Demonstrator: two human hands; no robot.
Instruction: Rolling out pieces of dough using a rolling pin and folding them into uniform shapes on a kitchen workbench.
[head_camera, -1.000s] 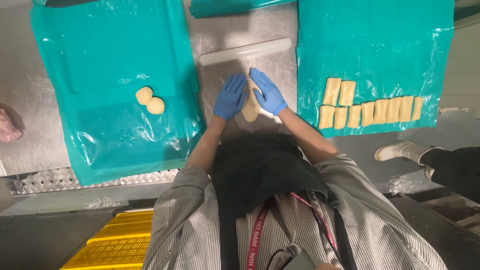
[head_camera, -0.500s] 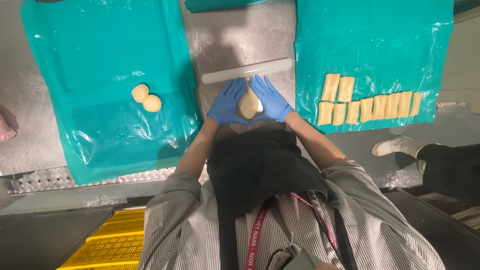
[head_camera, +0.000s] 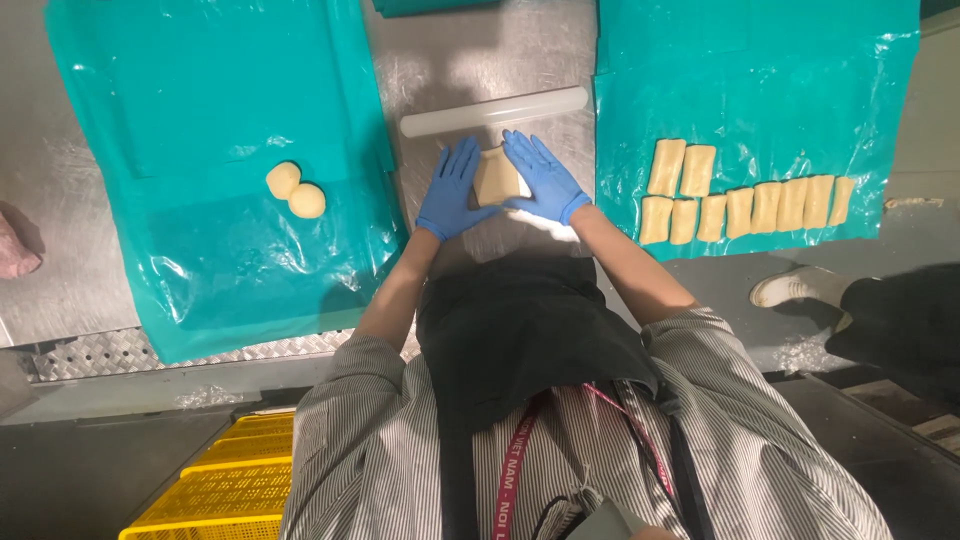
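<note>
Two blue-gloved hands of mine now lie flat against one pale, squarish piece of dough (head_camera: 497, 177) on the steel table (head_camera: 480, 60): my left hand (head_camera: 450, 192) on its left edge, my right hand (head_camera: 541, 180) on its right. Half a second ago the piece looked rounder and taller; now its sides are straighter, so I judge the shaping is nearly done. Fingers are spread open, pressing, not clamped. Just beyond the dough lies a white plastic rolling pin (head_camera: 495, 111). Right of the dough, rolled dough sticks (head_camera: 745, 200) sit on a teal plastic sheet (head_camera: 760, 60); left of it, two dough balls (head_camera: 295, 190).

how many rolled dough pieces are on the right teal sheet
9: two side by side in the upper row, seven in the lower row, all on the right teal sheet. None looks hidden.
</note>
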